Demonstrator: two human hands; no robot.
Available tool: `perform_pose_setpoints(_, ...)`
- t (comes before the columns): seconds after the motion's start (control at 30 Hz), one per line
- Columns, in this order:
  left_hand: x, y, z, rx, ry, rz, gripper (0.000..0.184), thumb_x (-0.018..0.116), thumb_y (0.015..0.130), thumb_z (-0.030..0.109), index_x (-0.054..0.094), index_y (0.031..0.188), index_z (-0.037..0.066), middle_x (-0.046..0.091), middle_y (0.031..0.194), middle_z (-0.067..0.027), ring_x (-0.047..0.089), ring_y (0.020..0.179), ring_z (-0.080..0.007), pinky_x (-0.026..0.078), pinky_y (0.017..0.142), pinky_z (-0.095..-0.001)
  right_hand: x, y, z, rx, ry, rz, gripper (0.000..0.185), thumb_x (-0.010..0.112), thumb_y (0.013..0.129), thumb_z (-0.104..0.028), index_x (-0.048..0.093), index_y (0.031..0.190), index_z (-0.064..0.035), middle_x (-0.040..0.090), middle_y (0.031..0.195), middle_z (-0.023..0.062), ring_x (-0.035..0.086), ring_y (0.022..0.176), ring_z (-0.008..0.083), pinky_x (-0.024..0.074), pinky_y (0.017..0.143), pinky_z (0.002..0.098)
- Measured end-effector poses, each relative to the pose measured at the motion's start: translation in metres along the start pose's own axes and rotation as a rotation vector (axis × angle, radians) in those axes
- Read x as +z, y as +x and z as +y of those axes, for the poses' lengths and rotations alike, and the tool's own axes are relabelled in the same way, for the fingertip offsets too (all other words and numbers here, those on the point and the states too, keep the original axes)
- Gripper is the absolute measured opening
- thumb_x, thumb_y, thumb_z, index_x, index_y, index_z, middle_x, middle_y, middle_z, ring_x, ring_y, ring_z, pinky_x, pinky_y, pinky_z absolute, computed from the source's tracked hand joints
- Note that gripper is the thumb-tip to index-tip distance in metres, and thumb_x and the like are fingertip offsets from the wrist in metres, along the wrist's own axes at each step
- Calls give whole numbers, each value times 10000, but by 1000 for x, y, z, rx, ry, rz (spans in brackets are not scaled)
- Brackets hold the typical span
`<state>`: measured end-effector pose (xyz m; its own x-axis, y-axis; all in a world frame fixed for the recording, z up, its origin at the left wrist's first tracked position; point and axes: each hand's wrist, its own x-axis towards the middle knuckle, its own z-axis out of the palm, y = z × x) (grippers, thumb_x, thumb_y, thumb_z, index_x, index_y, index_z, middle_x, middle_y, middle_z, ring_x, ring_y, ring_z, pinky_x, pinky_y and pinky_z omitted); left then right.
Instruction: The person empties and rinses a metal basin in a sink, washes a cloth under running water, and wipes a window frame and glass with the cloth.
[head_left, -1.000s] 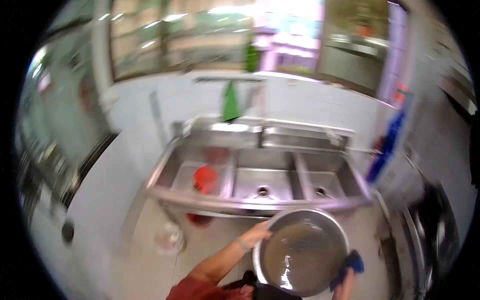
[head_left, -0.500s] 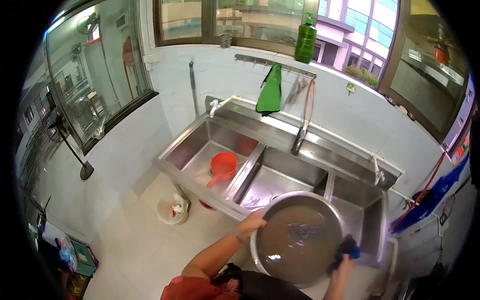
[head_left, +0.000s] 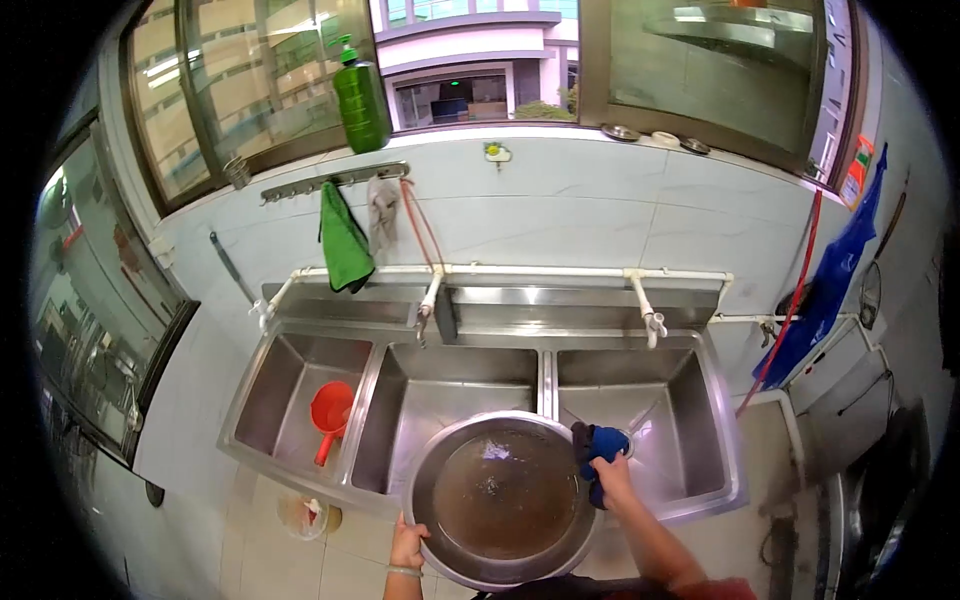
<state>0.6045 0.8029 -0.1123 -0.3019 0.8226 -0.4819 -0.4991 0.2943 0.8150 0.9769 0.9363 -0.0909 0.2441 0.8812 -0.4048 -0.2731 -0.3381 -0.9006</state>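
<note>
A large metal basin [head_left: 572, 530] with murky brownish water [head_left: 500, 505] in it is held near the front edge of the sink. My left hand [head_left: 407, 545] grips its rim on the near left side, fingers closed round it. On the right rim, my right hand [head_left: 613, 480] is closed on a bunched blue and dark cloth [head_left: 604, 442], which lies against the basin's edge. The three-bowl steel sink [head_left: 548, 375] spreads out beyond; the basin overlaps the front of its middle bowl.
A red dipper [head_left: 331, 408] lies in the left bowl. Taps [head_left: 654, 325] hang from a white pipe along the wall. Below the sink's left side stands a lined bin [head_left: 303, 518]. A green cloth [head_left: 344, 240] hangs from a hook rail, with a green pump bottle [head_left: 361, 105] on the sill.
My view has swung to the right and now faces the sink squarely. The basin remains between my hands, and the blue cloth stays in my right hand at the rim.
</note>
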Motion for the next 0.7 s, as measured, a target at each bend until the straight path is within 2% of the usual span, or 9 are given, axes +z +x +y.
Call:
perform_pose_setpoints(0.07,6,-5,-6,-13,-3,8,608,464,581,-148,548,1148,54,620,976,-70,597,859,-233,506,715,-341,-5,5,2,-33,-3,-21,270,565,768,-21,538,1037,-21,606,927,68,589,816,186,483,728,327)
perform_pose_setpoints(0.2,10,-10,-24,10,-25,69,574,476,600,-140,549,1136,50,621,967,-64,596,860,-227,498,731,-336,-10,4,-6,-64,65,-57,310,567,758,-32,542,1065,-3,602,923,61,578,809,170,475,729,299)
perform_pose_setpoints(0.33,26,-33,-28,66,0,75,537,479,619,-134,556,1116,54,621,955,-55,589,850,-212,489,751,-319,-22,20,2,-184,-147,-5,305,575,751,-61,569,1047,15,619,943,72,582,840,185,471,767,309)
perform_pose_setpoints(0.47,19,-45,-47,56,-9,109,585,472,623,-133,520,1170,68,611,1009,-65,583,867,-215,489,770,-326,-21,19,4,-221,-140,-38,325,595,751,-95,539,1052,12,617,917,79,583,821,190,464,756,313)
perform_pose_setpoints(0.53,24,-52,-50,67,2,127,602,464,621,-134,510,1185,72,609,1018,-68,583,873,-218,490,769,-328,-17,4,-17,-301,-538,88,393,612,740,-188,548,1042,56,630,929,203,608,856,326,471,801,370)
perform_pose_setpoints(0.57,27,-54,-50,85,7,155,619,456,619,-135,500,1200,75,607,1026,-71,582,879,-222,492,769,-330,-23,22,2,-412,-696,106,429,618,732,-236,541,1019,74,610,958,284,590,894,415,463,817,425)
perform_pose_setpoints(0.6,29,-54,-52,93,3,140,619,456,619,-135,500,1200,75,607,1026,-71,582,879,-222,492,769,-330,-22,22,0,-496,-718,96,430,617,729,-251,545,1001,74,604,989,301,577,920,445,455,824,458)
perform_pose_setpoints(0.67,26,-55,-62,140,-72,146,522,489,639,-115,489,1129,66,552,821,-39,528,702,-167,466,647,-305,-20,19,2,-512,-720,112,426,608,730,-253,550,1003,70,604,986,299,579,925,444,456,830,459)
perform_pose_setpoints(0.7,24,-57,-63,124,-30,154,500,480,640,-114,488,1101,79,541,812,-34,515,689,-164,460,626,-305,-21,23,5,-540,-691,99,450,612,719,-271,551,1010,67,606,981,297,578,935,446,457,838,463)
